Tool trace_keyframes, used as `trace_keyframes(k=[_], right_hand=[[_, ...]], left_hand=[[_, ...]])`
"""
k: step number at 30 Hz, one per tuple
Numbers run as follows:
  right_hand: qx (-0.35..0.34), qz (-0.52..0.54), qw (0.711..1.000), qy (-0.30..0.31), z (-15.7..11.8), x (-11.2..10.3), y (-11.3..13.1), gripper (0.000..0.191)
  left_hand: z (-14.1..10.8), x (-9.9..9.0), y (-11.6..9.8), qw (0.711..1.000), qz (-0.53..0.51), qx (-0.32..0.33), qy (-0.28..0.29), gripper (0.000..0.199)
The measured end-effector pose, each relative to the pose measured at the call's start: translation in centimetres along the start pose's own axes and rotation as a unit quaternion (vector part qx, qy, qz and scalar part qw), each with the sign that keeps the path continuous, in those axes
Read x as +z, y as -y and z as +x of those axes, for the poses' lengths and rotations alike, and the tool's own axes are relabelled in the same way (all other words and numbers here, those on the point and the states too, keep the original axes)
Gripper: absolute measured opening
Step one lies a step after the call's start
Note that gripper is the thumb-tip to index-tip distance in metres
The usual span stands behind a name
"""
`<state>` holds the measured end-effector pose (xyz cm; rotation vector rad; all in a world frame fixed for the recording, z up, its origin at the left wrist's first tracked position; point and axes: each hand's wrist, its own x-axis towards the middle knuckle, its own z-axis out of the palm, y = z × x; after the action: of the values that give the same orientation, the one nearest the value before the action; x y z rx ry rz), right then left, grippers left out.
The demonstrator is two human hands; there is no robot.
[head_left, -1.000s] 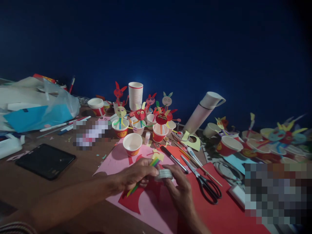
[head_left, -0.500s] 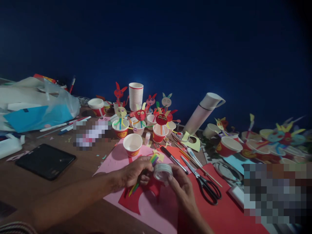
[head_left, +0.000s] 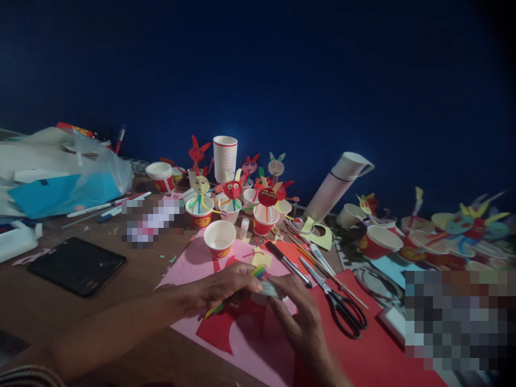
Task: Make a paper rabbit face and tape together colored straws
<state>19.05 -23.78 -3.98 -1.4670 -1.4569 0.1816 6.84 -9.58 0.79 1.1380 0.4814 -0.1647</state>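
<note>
My left hand is closed around a bundle of coloured paper strips, green, yellow and purple, whose ends stick out on both sides of the fingers. My right hand grips a roll of clear tape, tilted and partly hidden by the fingers. The two hands nearly meet at the tape. Below them lie a red paper offcut with a curved cut-out and a pink sheet. A white-lined paper cup stands just beyond the left hand.
Black-handled scissors and a black marker lie right of the hands, by a red sheet. Cups with paper puppets, stacked cups and a tilted flask stand behind. A dark tablet lies left.
The right hand has turned the tape roll from facing me to a flatter tilt and brought it against the left fingers. The strips have shifted slightly with the left hand.
</note>
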Motion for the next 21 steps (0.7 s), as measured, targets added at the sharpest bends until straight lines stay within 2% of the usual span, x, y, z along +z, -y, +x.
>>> trace_keyframes(k=[4,8,11,14,18,21], right_hand=[[-0.020,-0.027,0.999,-0.004,-0.1,0.2,0.3,0.032],[0.032,-0.002,0.999,-0.040,0.0,0.5,0.3,0.029],[0.061,0.047,0.996,-0.035,0.2,0.7,0.0,0.022],[0.071,0.073,0.994,-0.026,0.2,0.6,-0.3,0.013],[0.026,0.018,0.999,-0.024,0.4,0.1,-0.2,0.014],[-0.012,-0.036,0.999,0.007,0.4,-0.3,0.0,0.021]], left_hand=[[0.0,0.1,0.2,1.000,-0.005,-0.008,-0.028,0.021],[0.5,-0.1,0.9,0.998,-0.034,0.001,-0.059,0.024],[1.0,-0.5,1.5,0.996,-0.062,0.011,-0.059,0.027],[1.3,-0.7,1.6,0.995,-0.086,-0.013,-0.039,0.028],[0.8,-0.7,1.0,0.997,-0.054,-0.033,-0.050,0.026],[0.2,-0.3,0.5,0.998,-0.020,-0.024,-0.052,0.022]])
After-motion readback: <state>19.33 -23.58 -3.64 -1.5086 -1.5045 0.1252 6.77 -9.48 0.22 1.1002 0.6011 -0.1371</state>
